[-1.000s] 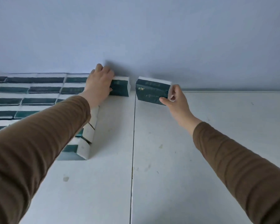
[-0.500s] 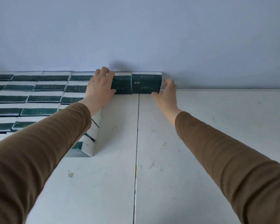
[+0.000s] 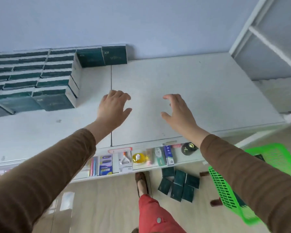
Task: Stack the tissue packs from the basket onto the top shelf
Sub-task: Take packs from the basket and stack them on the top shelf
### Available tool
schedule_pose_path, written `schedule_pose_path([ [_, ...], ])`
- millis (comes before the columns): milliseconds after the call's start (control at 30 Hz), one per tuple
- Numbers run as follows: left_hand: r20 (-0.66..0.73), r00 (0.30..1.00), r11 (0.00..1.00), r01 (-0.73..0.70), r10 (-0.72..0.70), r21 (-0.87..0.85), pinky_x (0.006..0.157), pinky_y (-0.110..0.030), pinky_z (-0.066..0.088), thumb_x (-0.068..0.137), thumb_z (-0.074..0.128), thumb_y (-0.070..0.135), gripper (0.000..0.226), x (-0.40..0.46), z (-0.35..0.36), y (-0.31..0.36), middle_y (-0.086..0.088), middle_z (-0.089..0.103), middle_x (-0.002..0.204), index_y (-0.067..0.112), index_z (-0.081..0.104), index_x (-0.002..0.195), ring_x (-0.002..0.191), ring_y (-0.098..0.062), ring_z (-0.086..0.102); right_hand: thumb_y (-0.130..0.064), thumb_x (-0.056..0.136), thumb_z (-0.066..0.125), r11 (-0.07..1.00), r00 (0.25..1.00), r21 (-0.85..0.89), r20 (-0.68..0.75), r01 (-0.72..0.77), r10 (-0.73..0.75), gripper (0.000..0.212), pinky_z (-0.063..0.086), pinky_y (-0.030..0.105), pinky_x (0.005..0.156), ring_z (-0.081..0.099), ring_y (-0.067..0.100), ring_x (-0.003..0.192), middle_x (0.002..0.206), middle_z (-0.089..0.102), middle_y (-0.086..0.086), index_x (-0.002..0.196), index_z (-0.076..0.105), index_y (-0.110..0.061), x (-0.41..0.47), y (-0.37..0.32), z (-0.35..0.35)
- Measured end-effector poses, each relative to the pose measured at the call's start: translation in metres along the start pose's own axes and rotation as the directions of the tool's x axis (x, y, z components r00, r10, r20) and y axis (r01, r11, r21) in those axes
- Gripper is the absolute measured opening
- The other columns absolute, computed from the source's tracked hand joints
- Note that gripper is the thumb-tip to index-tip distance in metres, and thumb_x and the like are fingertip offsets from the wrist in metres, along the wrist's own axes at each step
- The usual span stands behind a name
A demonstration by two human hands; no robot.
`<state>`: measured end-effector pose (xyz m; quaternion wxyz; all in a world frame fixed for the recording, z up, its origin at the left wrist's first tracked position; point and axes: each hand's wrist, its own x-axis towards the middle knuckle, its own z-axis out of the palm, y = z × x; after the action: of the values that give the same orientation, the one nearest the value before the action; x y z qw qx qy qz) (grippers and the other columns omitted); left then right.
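Dark green tissue packs (image 3: 40, 78) stand stacked in rows on the left of the white top shelf (image 3: 183, 91). Two more packs stand against the back wall, the rightmost pack (image 3: 114, 55) at the end of that row. My left hand (image 3: 113, 106) and my right hand (image 3: 176, 110) hover over the bare middle of the shelf, both empty with fingers spread. A bright green basket (image 3: 228, 187) sits low on the right, partly hidden by my right sleeve. Several loose tissue packs (image 3: 178, 185) lie on the floor beside it.
A lower shelf (image 3: 141, 158) holds small goods: boxes, a yellow bottle, a dark round object. A white shelf frame (image 3: 267, 39) rises at the right. My foot (image 3: 141, 184) and red trouser leg stand on the pale wooden floor below.
Both hands have let go of the two packs at the wall and pulled back toward me. The view has tilted down, bringing the lower shelf, floor and basket into sight.
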<state>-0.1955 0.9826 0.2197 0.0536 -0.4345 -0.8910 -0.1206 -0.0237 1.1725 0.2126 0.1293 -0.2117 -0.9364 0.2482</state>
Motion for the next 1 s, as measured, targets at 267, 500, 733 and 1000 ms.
schedule_pose_path([
  [267,0.045,0.982,0.973,-0.175,0.183,-0.152,0.097,-0.038,0.040,0.088,0.066,0.035,0.034,-0.071,0.032,0.167,0.004,0.061,0.118,0.024,0.061,0.120,0.118,-0.023,0.047,-0.017,0.090,0.065,0.989,0.984,-0.002,-0.103,-0.148,0.147,0.040,0.042,0.034,0.097,0.049,0.020,0.115,0.126,0.053,0.002,0.129,0.054,-0.014,-0.176,0.086,-0.058],
  [500,0.200,0.923,0.929,-0.278,0.329,-0.242,0.098,-0.038,0.039,0.088,0.064,0.034,0.037,-0.084,0.111,0.318,0.005,0.060,0.120,0.024,0.062,0.123,0.119,-0.022,0.047,-0.019,0.092,0.064,0.918,0.918,-0.003,0.022,-0.396,0.396,0.039,0.038,0.033,0.098,0.047,0.024,0.118,0.126,0.054,0.006,0.130,0.053,-0.013,-0.267,0.222,-0.081],
  [733,0.446,0.812,0.925,-0.300,0.376,-0.234,0.095,-0.040,0.045,0.086,0.065,0.032,0.042,-0.063,0.236,0.464,0.001,0.059,0.122,0.023,0.056,0.126,0.117,-0.022,0.049,-0.021,0.093,0.066,0.683,0.677,0.096,0.283,-0.724,0.679,0.044,0.045,0.035,0.096,0.057,0.024,0.119,0.127,0.059,0.008,0.133,0.050,-0.011,-0.325,0.399,-0.079],
  [1000,0.720,0.587,0.861,-0.508,0.371,-0.030,0.091,-0.040,0.045,0.085,0.057,0.022,0.042,-0.033,0.398,0.524,-0.003,0.054,0.124,0.016,0.051,0.126,0.115,-0.025,0.049,-0.021,0.093,0.062,0.491,0.437,0.037,0.518,-0.870,0.735,0.053,0.042,0.034,0.105,0.052,0.030,0.129,0.140,0.052,0.015,0.140,0.045,-0.006,-0.346,0.508,-0.002],
])
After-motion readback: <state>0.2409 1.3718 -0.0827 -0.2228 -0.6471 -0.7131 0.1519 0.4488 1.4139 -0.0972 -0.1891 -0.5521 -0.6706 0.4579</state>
